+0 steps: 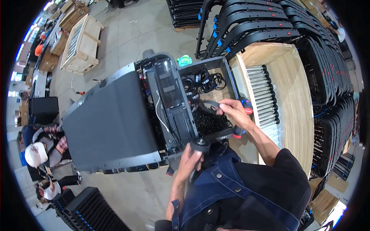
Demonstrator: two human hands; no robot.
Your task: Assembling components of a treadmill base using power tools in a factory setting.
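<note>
My right hand (234, 111) pinches a curved black band (210, 104), which looks like a drive belt, above a dark grey bin (236, 85). Coiled black bands or cables (206, 81), some with white labels, lie at the bin's far end; small loose parts are scattered nearer me. In front of my body, my left hand (189, 161) is closed around a round black part (200, 144) like a wheel, beside the machine's near corner. The machine looks like a treadmill, with a wide dark deck (111, 123) and an uncovered motor compartment (167, 88) showing a white wire.
A cordless power tool (245, 106) in blue and red stands between the bin and a wooden crate (308, 127) holding a row of metal rollers (266, 94). Stacked black frames (246, 25) rise behind and to the right. People (36, 154) crouch at the far left.
</note>
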